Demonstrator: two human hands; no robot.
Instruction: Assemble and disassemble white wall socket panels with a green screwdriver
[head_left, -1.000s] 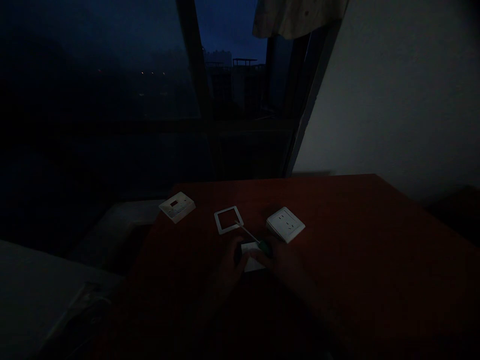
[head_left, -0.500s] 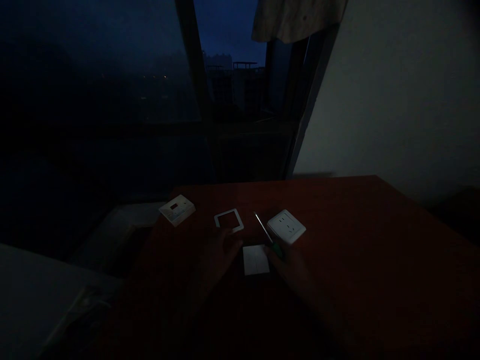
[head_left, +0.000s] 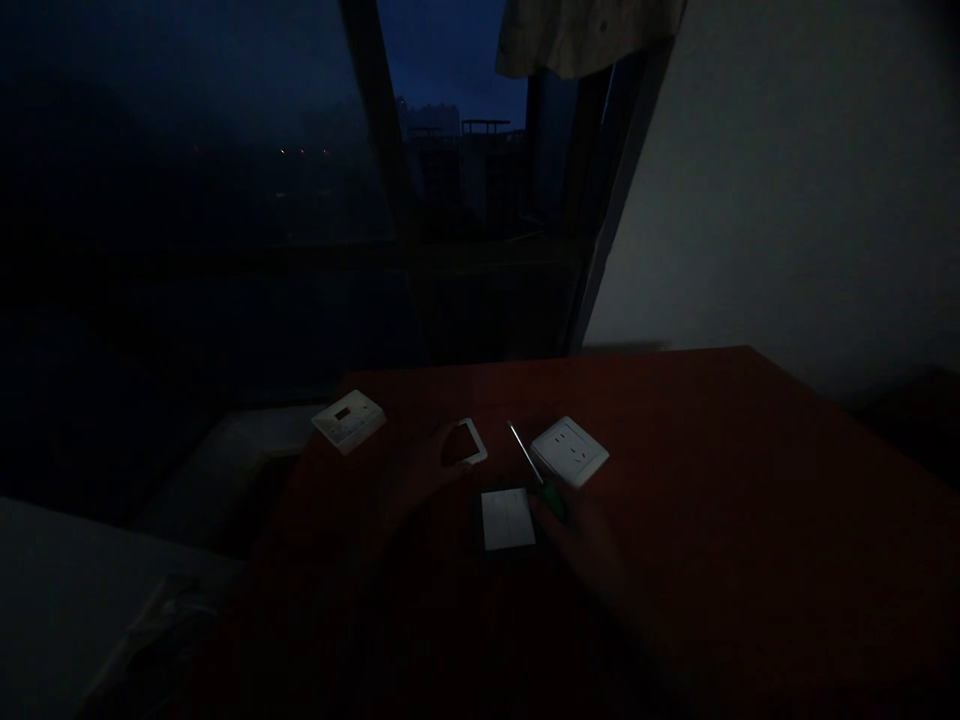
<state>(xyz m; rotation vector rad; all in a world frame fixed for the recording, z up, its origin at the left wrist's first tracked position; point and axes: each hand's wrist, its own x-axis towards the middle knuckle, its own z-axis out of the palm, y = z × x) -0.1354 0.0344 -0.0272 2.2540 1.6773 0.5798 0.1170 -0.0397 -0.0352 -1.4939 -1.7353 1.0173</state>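
In the dim light my left hand [head_left: 424, 468] is at a white square switch frame [head_left: 475, 440]. Its fingers and thumb close round the frame's left side and hide that part. My right hand [head_left: 581, 530] grips a screwdriver [head_left: 534, 464] by its green handle, the metal shaft pointing up and left. Beside the right fingertips lies a white switch panel [head_left: 508, 519] with a dark surround. A white wall socket [head_left: 571, 451] sits just beyond the right hand.
A white cover plate or box with a small rectangular opening [head_left: 349, 421] lies near the left edge of the reddish-brown table [head_left: 735, 480]. A dark window [head_left: 480, 300] stands behind, with a pale wall [head_left: 772, 200] to the right.
My left hand has moved away from the switch panel, up and left, and has taken hold of the frame. My right hand keeps the screwdriver nearly in place. The view has shifted slightly.
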